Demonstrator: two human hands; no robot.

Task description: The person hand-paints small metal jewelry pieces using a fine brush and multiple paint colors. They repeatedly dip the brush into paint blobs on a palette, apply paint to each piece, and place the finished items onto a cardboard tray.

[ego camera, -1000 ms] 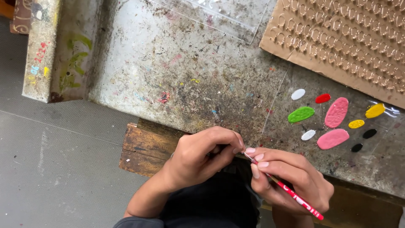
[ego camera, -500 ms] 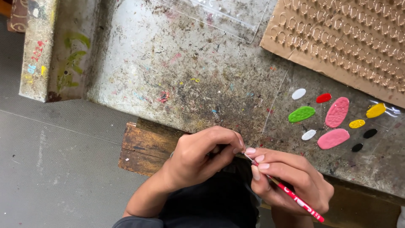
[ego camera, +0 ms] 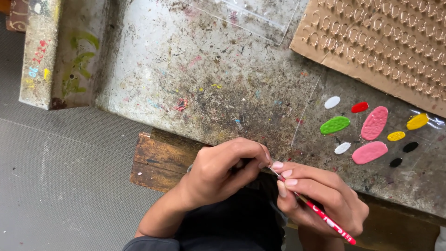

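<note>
Both hands (ego camera: pixel 278 186) meet: right grips red brush (ego camera: pixel 320 214) (left's item hidden).

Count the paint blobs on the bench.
9, all at right: white, red, green, two pink, second white, two yellow, black pair as one.

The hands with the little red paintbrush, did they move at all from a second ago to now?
Hardly at all. The right hand still pinches the red paintbrush and the left hand stays curled at its tip; what that hand holds is hidden. The paint blobs, the cardboard sheet and the stained table lie where they were. The picture shifted only a tiny bit.
</note>
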